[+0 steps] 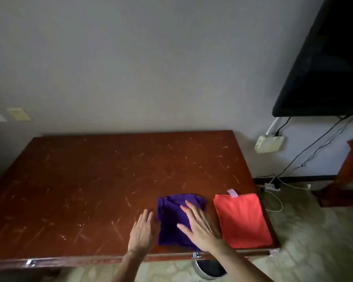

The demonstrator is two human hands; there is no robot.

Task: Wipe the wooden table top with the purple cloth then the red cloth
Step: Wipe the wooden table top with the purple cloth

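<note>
Purple cloth [176,218] lies folded flat on the table [90,190] near the front edge, right of centre; red cloth [243,219] lies flat just beside it to the right, by the table's right edge, the two apart. Right hand [200,227] rests palm-down on the purple cloth, fingers spread, gripping nothing. Left hand [143,231], also flat and spread, sits at the purple cloth's left edge over bare, scratched wood.
</note>
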